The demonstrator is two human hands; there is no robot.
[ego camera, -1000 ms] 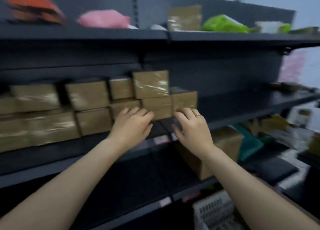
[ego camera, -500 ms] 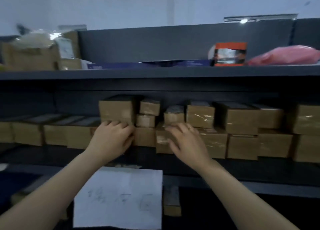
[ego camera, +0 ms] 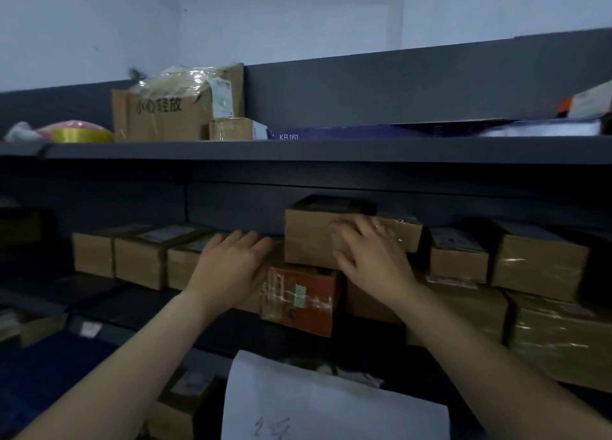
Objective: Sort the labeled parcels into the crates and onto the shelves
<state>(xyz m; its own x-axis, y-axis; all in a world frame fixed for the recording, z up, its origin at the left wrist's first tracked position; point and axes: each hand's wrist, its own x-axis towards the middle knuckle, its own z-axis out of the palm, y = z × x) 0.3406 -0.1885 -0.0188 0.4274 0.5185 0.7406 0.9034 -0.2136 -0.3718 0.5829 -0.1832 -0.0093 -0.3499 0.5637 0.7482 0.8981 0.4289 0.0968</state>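
- Item: brown parcel (ego camera: 311, 237), on the middle shelf (ego camera: 139, 302), sitting on top of a red taped box (ego camera: 299, 299). Its label faces up, too dark to read.
- Right hand (ego camera: 372, 260): fingers straight and spread, flat against the parcel's front face, nothing clenched (some motion blur). Half a second ago it lay lower, on a small carton of the same stack.
- Left hand (ego camera: 231, 269): fingers relaxed and extended over the top edge of the carton row (ego camera: 139, 257), fingertips just beside the parcel's left side. I cannot tell whether they touch it. Earlier it covered the box beneath.
- View: over the last second the head has travelled along the shelving and drawn nearer. The large printed carton (ego camera: 162, 113) on the top shelf (ego camera: 331, 149) now sits closer to centre.
- Reading: both hands have closed on one parcel, so it is probably being squared into its slot, and placement looks near done.
- Also present: yellow tape roll (ego camera: 76, 134), flat blue box (ego camera: 364, 131), handwritten paper sheet (ego camera: 331, 406).
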